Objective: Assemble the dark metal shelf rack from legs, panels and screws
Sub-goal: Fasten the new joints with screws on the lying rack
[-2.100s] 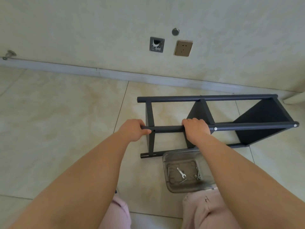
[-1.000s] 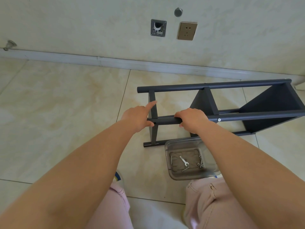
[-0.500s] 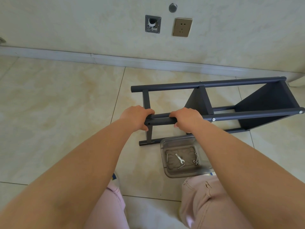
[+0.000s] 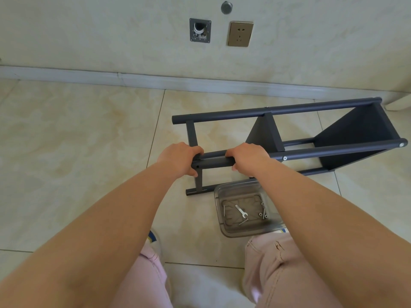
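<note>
The dark metal shelf rack [image 4: 275, 112] lies on its side on the tiled floor, its legs running left to right. Two dark panels sit between the legs, one mid-length [image 4: 262, 135] and one at the right end [image 4: 353, 138]. A thin crossbar [image 4: 191, 134] joins the legs at the left end. My left hand [image 4: 179, 158] grips the left end of the near upper leg [image 4: 213, 162], beside an open screw hole. My right hand [image 4: 249, 157] grips the same leg a little to the right.
A clear plastic tray [image 4: 222, 227] stands on the floor just below the rack, holding a small wrench [image 4: 241, 211] and several screws. The wall with a socket [image 4: 240, 34] and a skirting board runs behind. My knees and a shoe are at the bottom.
My left hand, whose index finger pointed out a second ago, has closed around the leg's end. Both hands stay on the near leg; the view has shifted slightly.
</note>
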